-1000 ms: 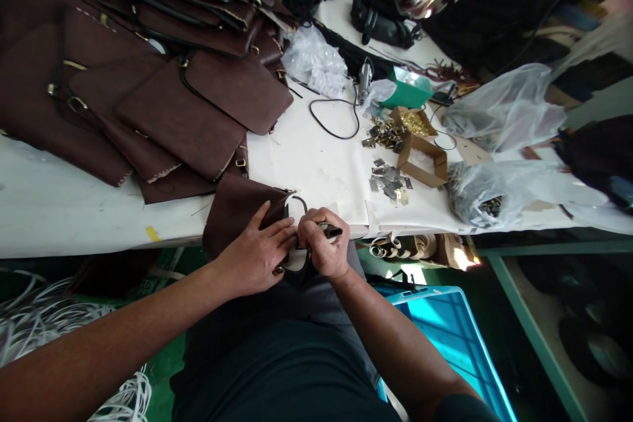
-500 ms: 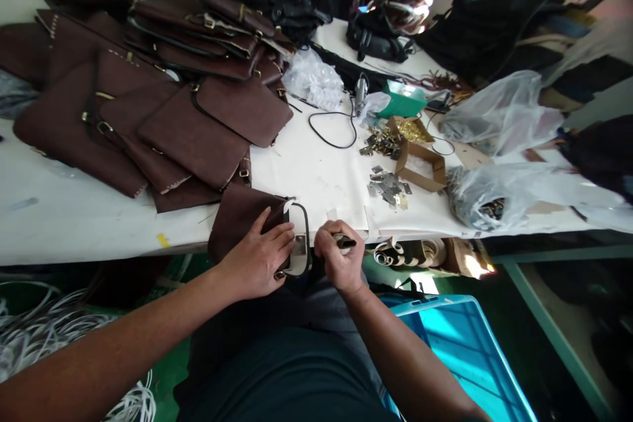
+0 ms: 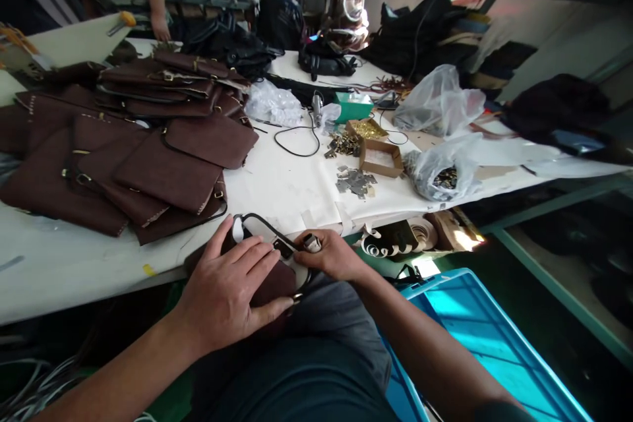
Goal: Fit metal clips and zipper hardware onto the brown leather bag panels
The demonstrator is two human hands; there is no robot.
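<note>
A dark brown leather bag point(image 3: 277, 282) lies at the table's front edge, partly over my lap. My left hand point(image 3: 232, 283) rests flat on it with the fingers stretched out. Its thumb reaches toward a small metal fitting point(image 3: 297, 298) at the bag's lower edge. My right hand point(image 3: 332, 254) is closed around a short tool point(image 3: 312, 242) whose blunt end shows above the fist; its working end is hidden. Under the right fingers sits a small dark lock piece point(image 3: 283, 248) on the bag. A thin black edging strip point(image 3: 270, 224) curves along the bag's far side.
Brown leather bags point(image 3: 168, 165) are piled at left. Flat metal plates point(image 3: 355, 181), a small cardboard box point(image 3: 380, 157), a green box point(image 3: 353, 107) and a plastic bag of fittings point(image 3: 442, 171) lie at right. A blue crate point(image 3: 469, 277) stands below. Another person's hand point(image 3: 159, 26) is far left.
The view has tilted upward. My right hand with the tool has come from beside the bag onto its lock area. My left hand still lies on the bag, which now sits at a different angle.
</note>
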